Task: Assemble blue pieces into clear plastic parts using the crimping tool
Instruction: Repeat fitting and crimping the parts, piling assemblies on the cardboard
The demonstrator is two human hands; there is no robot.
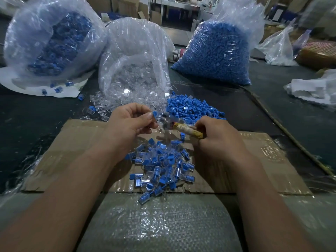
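My left hand (130, 122) pinches a small blue piece (155, 114) seated in a clear plastic part between thumb and fingers. My right hand (216, 138) grips the crimping tool (187, 130) by its taped yellowish handle, and the tool's blurred metal head meets the part at the left fingertips. Below both hands a heap of assembled blue-and-clear parts (161, 166) lies on a flattened cardboard sheet (76, 140). Loose blue pieces (189, 109) are piled just beyond the hands. Loose clear parts (101, 106) spill from an open bag.
Three large plastic bags stand behind: assembled parts at the left (52, 42), clear parts in the middle (134, 66), blue pieces at the right (218, 50). White bags (312, 88) lie far right. Woven sacking (163, 224) covers the near edge.
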